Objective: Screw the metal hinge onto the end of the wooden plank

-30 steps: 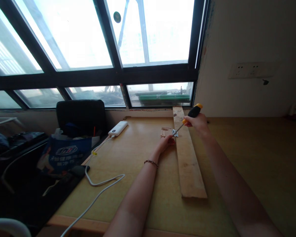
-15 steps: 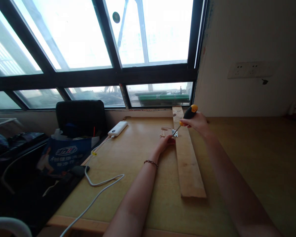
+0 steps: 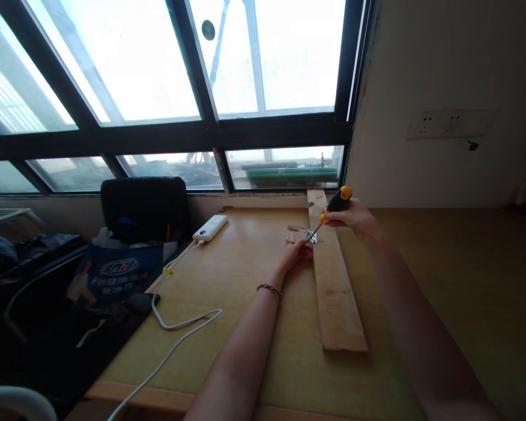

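Observation:
A long wooden board [image 3: 339, 286] lies lengthwise on the table, its far end close to the window. A small metal hinge [image 3: 313, 237] sits at the board's left edge. My right hand [image 3: 355, 219] is closed round the lower handle of a yellow and black screwdriver [image 3: 338, 200]. The screwdriver is tilted, its shaft running down left to the hinge. My left hand [image 3: 296, 254] is beside the board's left edge, just below the hinge, fingers curled together by the screwdriver tip. What those fingers hold, if anything, is hidden.
On the wooden table [image 3: 245, 280], a white power bank [image 3: 210, 228] lies at the left edge with a white cable [image 3: 175, 345] trailing from it. A black chair [image 3: 144, 202] holding a blue bag [image 3: 118, 272] stands left of the table. Window and wall bound the far side.

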A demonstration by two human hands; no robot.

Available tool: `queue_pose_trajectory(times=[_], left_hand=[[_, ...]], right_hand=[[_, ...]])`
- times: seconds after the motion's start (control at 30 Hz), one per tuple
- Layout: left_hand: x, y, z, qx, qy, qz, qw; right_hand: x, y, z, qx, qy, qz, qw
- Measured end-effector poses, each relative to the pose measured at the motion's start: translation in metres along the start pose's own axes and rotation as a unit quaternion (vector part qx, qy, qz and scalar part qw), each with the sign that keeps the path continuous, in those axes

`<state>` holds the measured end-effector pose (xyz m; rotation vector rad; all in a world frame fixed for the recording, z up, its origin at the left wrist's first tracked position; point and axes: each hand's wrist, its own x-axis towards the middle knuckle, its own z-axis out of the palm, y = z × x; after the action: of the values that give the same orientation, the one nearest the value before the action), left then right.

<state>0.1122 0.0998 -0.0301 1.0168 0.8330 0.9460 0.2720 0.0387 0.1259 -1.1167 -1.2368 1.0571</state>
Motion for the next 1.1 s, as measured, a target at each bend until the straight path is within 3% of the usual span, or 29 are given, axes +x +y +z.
queue_pose_trajectory(times=[0.13, 0.47, 0.57, 0.7, 0.8, 1.0, 1.1], left_hand=[[0.0, 0.0, -0.001, 0.025, -0.001, 0.001, 1.0], [0.001, -0.001, 0.001, 0.066, 0.028, 0.034, 0.997], [-0.001, 0.0, 0.001, 0.069, 0.029, 0.035, 0.997], [-0.003, 0.002, 0.002, 0.073, 0.029, 0.037, 0.996], [-0.003, 0.003, 0.002, 0.074, 0.029, 0.037, 0.996], [-0.002, 0.003, 0.0, 0.08, 0.034, 0.028, 0.996], [-0.001, 0.002, -0.001, 0.079, 0.024, 0.028, 0.996]], right_hand=[[0.0, -0.001, 0.0, 0.005, -0.011, 0.004, 1.0], [0.008, 0.005, 0.009, -0.136, 0.081, -0.06, 0.986], [0.007, 0.004, 0.008, -0.106, 0.079, -0.052, 0.99], [0.002, -0.002, 0.002, 0.001, 0.02, -0.021, 1.0], [0.002, -0.003, 0.0, 0.024, 0.002, -0.019, 1.0], [0.011, 0.008, 0.005, -0.121, 0.135, -0.062, 0.982], [0.01, 0.006, 0.006, -0.131, 0.146, -0.056, 0.979]])
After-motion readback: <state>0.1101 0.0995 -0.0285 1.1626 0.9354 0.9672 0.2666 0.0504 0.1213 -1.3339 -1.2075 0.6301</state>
